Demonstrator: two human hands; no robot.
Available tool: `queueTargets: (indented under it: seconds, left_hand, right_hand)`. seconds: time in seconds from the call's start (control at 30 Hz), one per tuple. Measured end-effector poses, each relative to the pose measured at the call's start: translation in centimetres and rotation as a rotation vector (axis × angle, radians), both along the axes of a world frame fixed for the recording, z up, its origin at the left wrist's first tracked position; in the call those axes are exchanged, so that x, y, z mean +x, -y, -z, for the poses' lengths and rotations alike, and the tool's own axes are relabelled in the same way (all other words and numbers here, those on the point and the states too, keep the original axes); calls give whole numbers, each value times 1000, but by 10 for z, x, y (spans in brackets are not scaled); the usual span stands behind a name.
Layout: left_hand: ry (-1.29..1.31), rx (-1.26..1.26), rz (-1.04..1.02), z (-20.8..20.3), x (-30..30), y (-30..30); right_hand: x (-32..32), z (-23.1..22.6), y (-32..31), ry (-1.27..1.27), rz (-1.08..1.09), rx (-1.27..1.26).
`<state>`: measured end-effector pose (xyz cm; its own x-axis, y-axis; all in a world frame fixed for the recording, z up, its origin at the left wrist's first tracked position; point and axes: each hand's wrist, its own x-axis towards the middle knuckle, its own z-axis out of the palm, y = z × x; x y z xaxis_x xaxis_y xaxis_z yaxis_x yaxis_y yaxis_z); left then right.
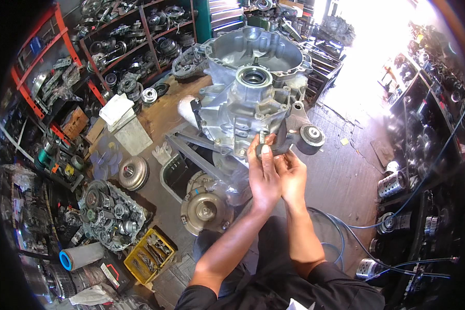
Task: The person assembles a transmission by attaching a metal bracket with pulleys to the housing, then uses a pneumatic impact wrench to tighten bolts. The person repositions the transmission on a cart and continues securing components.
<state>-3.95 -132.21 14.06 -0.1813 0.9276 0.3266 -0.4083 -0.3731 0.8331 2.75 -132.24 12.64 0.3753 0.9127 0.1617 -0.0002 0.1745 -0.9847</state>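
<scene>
Both my hands are raised together in front of a large silver gearbox housing (225, 98). My left hand (265, 173) is closed, its thumb pressed on one end of a dark curved bracket (281, 148). A silver bolt (262, 137) stands upright at that end, by the fingertips; whether it passes through the bracket I cannot tell. My right hand (291, 175) is closed on the same bracket from below, its fingertips partly hidden. Right beside them, a metal mount arm (296, 118) with a round rubber bushing (312, 135) sticks out from the housing.
The housing rests on a metal stand (199, 157). Round torque converters (205, 211) and an opened gearbox (111, 214) lie lower left, near a yellow tray (150, 256) of small parts. Parts shelves (134, 46) line the left. A hose (341, 227) crosses the floor at right.
</scene>
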Motion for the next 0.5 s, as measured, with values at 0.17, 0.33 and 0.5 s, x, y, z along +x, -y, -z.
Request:
queueTargets:
  seconds: [0.17,0.33,0.5]
  left_hand:
    - [54,0,43,7,9,-2]
    - [63,-47,48,1,7,1]
    - [45,-132,90,-9,0,0]
  right_hand:
    - [14,2,-2,66,-9,-12]
    - [17,0,-5,101,40,-36]
    - [19,-7,-2,83,34,-24]
